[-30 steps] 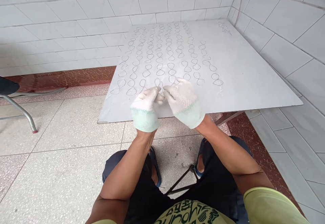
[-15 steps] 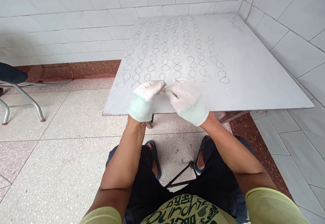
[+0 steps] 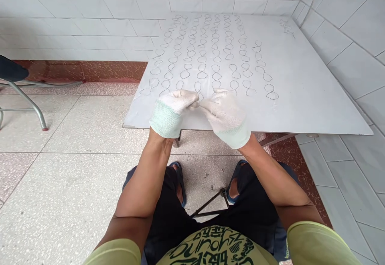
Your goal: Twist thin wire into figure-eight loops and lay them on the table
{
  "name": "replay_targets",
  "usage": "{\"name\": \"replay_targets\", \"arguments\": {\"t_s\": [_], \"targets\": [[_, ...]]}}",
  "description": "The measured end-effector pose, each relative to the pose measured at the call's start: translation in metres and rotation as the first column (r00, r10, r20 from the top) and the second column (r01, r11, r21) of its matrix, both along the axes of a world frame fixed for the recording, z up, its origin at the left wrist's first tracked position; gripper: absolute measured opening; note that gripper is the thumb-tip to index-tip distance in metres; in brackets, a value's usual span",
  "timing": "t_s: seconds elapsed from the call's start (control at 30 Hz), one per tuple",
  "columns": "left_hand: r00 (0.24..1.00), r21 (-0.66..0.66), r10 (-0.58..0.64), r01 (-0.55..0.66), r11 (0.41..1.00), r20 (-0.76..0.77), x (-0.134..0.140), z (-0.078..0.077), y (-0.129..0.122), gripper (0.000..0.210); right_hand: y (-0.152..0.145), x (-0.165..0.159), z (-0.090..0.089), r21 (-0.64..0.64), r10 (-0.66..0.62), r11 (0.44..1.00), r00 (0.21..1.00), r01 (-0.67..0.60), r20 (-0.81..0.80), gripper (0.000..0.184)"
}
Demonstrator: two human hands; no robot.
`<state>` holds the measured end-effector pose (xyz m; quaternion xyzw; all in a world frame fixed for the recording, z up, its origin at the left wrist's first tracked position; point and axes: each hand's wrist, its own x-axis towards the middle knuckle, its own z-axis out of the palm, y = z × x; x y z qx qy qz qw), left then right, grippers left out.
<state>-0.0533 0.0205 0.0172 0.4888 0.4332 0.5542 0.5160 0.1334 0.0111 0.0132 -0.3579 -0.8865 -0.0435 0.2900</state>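
Observation:
Both my hands wear white knitted gloves with pale green cuffs, and they meet fingertip to fingertip above the front part of a white board (image 3: 313, 108). My left hand (image 3: 177, 104) is closed in a pinch, palm side hidden. My right hand (image 3: 224, 112) is pinched too, its fingertips close against the left ones. Whatever lies between the fingertips is too thin and small to make out. Behind the hands, thin dark figure-eight loops (image 3: 270, 92), wire or thread by their look, lie across the board in several rows.
At the board's far right corner is a small heap of thin pieces (image 3: 288, 28). Tiled walls (image 3: 186, 4) border the board at the back and right. A metal-legged stool (image 3: 37, 114) stands on the floor at left. Between my feet is a dark metal frame (image 3: 223, 193).
My view has shifted slightly, so the board and its loops sit a little differently in the picture. Both hands stay pinched together over the board's front part.

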Motion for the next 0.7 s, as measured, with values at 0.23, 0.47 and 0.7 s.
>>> {"name": "replay_targets", "arguments": {"t_s": [0.23, 0.47, 0.7], "targets": [[0.995, 0.024, -0.082, 0.083, 0.996, -0.058, -0.002, -0.002, 0.001, 0.034, -0.001, 0.005, 0.008, 0.018, 0.059, 0.998, 0.99, -0.062, 0.13, 0.035], [0.977, -0.019, -0.166, 0.165, 0.986, -0.136, -0.002, -0.001, -0.002, 0.037, -0.001, 0.008, 0.005, 0.009, 0.066, 0.998, 0.989, -0.068, 0.135, 0.044], [0.987, -0.04, -0.158, 0.156, 0.987, -0.038, -0.006, 0.0, -0.001, 0.036, -0.001, 0.007, 0.012, -0.13, 0.036, 0.991, 0.997, -0.045, -0.066, 0.037]]}}
